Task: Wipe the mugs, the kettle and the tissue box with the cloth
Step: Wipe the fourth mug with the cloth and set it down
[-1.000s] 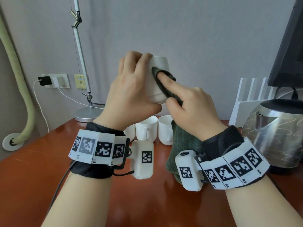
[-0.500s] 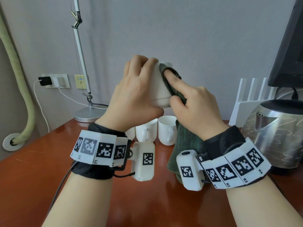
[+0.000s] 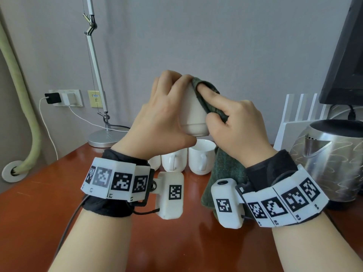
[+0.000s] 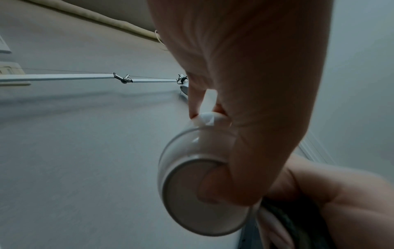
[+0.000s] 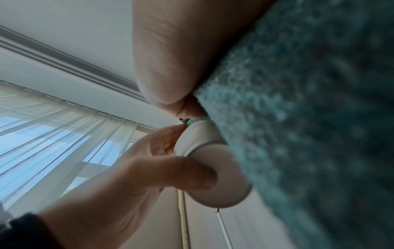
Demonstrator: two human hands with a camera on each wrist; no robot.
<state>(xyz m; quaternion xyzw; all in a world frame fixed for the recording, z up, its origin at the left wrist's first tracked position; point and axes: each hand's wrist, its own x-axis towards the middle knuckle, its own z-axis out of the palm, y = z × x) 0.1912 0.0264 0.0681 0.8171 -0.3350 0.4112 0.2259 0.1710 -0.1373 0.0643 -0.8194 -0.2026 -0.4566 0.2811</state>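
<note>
closest to the camera are the two forearms, each with a black wrist band (image 3: 110,201) that carries white blocks with square black markers. a thin dark cable (image 3: 67,230) runs down from the left band over the red-brown table (image 3: 29,209).

above the table, the left hand (image 3: 157,116) holds a white mug (image 3: 193,114) in the air, its bottom turned toward the camera. the fingers are curled around the mug's side and the thumb lies against its base; the left wrist view shows the thumb pressed on the round bottom. the right hand (image 3: 233,124) grips a dark green cloth (image 3: 227,169): the index finger, wrapped in the cloth, presses it on the upper side of the mug, the other fingers are curled. the rest of the cloth hangs down under the right wrist, and it hides part of the table behind it.

behind the hands, partly covered by them, more white mugs (image 3: 200,160) stand in a row on the table. at the right a steel kettle (image 3: 332,160) stands near the right wrist. behind it is a white rack (image 3: 300,110) and a dark screen (image 3: 347,55). far left, the round base of a desk lamp (image 3: 106,137) stands by the grey wall, with a wall socket (image 3: 66,98) and a pale green hose (image 3: 23,99).
</note>
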